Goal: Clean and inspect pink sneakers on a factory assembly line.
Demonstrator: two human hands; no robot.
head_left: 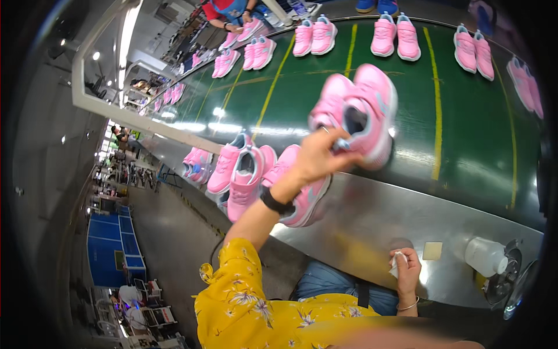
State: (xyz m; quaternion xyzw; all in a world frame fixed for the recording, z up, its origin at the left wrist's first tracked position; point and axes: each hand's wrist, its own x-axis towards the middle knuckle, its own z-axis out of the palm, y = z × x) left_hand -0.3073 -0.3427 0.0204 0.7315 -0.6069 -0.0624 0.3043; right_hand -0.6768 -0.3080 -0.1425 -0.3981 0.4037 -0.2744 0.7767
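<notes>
My left hand (318,156) reaches over the conveyor's near edge, its fingers closed at the heels of a pair of pink sneakers (373,96). The two shoes sit side by side with toes pointing away from me; they are slightly blurred, and my fingers hide part of the heels. Below my left forearm, several more pink sneakers (249,170) stand close together on the metal ledge (372,203). My right hand (410,269) is low at the ledge's front edge, closed around a crumpled white cloth or tissue (397,264).
Pairs of pink sneakers (383,36) line the far side of the green conveyor belt (401,139), marked with yellow stripes. On the ledge's right are a pale square pad (432,250), a white plastic bottle (486,256) and a round metal part (511,273). A co-worker's hands (235,27) handle shoes across the belt.
</notes>
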